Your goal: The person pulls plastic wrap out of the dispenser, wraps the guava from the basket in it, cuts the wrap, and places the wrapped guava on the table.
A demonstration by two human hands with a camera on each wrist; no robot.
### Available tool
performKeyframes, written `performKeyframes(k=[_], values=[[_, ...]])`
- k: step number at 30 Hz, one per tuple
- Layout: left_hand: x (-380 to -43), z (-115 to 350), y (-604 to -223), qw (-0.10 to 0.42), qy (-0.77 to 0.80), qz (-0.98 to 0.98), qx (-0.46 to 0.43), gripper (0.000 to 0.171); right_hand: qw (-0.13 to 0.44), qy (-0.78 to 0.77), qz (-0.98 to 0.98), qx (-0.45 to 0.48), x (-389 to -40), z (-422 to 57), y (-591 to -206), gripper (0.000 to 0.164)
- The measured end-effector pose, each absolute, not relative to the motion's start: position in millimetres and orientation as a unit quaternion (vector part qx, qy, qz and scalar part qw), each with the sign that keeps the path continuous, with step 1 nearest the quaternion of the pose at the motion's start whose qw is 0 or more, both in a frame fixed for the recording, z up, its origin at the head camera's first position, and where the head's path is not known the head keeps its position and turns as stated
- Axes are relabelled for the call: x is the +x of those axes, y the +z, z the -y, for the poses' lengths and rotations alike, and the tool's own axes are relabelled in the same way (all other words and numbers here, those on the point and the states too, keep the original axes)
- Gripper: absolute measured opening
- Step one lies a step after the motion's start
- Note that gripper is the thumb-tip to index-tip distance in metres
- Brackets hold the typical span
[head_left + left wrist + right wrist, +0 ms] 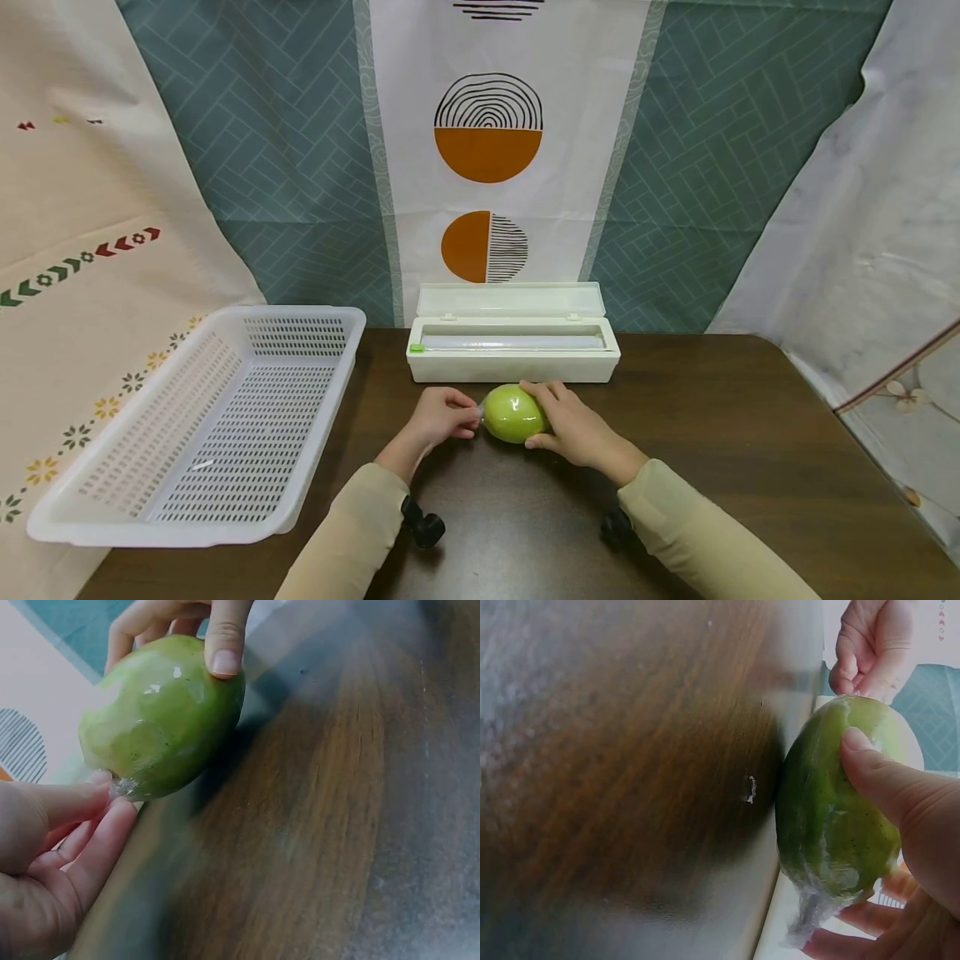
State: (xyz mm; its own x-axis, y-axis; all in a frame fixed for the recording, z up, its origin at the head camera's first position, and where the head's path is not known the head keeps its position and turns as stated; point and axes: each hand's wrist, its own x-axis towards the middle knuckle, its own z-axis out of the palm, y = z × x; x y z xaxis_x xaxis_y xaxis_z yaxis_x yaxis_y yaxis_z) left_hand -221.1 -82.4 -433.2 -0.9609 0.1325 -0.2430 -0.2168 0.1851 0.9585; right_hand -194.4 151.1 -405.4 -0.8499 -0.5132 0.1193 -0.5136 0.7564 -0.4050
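Note:
A smooth green mango (510,415), wrapped in clear plastic film, lies low over the brown table between the two hands. Thumb and fingers of my left hand (442,414) pinch a gathered end of the film (124,787) at the fruit's left tip. From the other side, my right hand (576,427) grips the mango, its thumb (874,765) on the near face and the other fingers partly hidden behind. Another twisted tail of film (810,915) sticks out at the right end, beside the right fingers.
Just behind the fruit stands a white cling film box (517,367), lid raised, with a roll inside and a green slider at its left. To the left is a white perforated basket (247,417). Patterned cloths (300,125) hang along the table's back edge (675,335).

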Motion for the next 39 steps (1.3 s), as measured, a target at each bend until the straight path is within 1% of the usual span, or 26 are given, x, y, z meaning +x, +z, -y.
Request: performKeyframes(k=[4, 7, 14, 17, 26, 34, 39], values=[[-222, 81, -433, 0.135, 0.628, -0.765, -0.032, 0.011, 0.0, 0.219, 0.936, 0.274, -195, -151, -406, 0.081], [-222, 83, -434, 0.147, 0.639, -0.754, -0.033, 0.016, -0.001, 0.221, 0.936, 0.276, -195, -151, -406, 0.081], [-222, 94, -435, 0.197, 0.689, -0.696, -0.038, 0.028, 0.003, 0.218, 0.937, 0.274, -196, -151, -406, 0.081], [-221, 95, -435, 0.196, 0.69, -0.696, -0.031, 0.03, 0.001, 0.216, 0.937, 0.274, -197, -152, -407, 0.081], [-222, 87, -436, 0.17, 0.677, -0.715, -0.041, 0.023, 0.001, 0.219, 0.936, 0.275, -195, -151, -408, 0.081], [-224, 82, -437, 0.175, 0.668, -0.722, -0.041, 0.014, 0.004, 0.221, 0.934, 0.28, -196, -151, -407, 0.081], [-224, 84, -439, 0.178, 0.679, -0.711, -0.038, 0.015, 0.0, 0.22, 0.935, 0.279, -196, -151, -407, 0.08]])
